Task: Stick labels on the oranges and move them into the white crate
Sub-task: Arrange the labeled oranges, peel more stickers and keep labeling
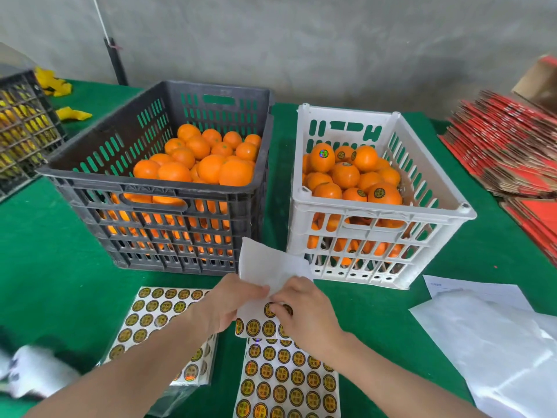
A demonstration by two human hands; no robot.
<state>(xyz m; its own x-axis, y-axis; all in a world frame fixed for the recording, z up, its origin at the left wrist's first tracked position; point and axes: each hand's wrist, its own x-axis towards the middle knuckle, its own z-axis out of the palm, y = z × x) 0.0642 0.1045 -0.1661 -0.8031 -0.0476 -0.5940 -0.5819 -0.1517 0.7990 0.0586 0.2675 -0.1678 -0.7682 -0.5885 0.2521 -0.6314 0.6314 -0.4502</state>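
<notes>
Two hands are joined over a partly used label sheet [268, 263], which is held up off the green counter [45, 251]: its bare white upper part is pinched by the left hand [232, 303], while a round label [269, 309] in its lower rows is pinched by the fingertips of the right hand [304, 312]. Beyond the left hand, oranges [208, 164] are heaped in a dark crate [150, 188]; beyond the right hand, labelled oranges [346, 175] are piled in the white crate [376, 212]. A full sheet [286, 381] is laid just beneath the right wrist, and another sheet [150, 312] is partly covered by the left forearm.
</notes>
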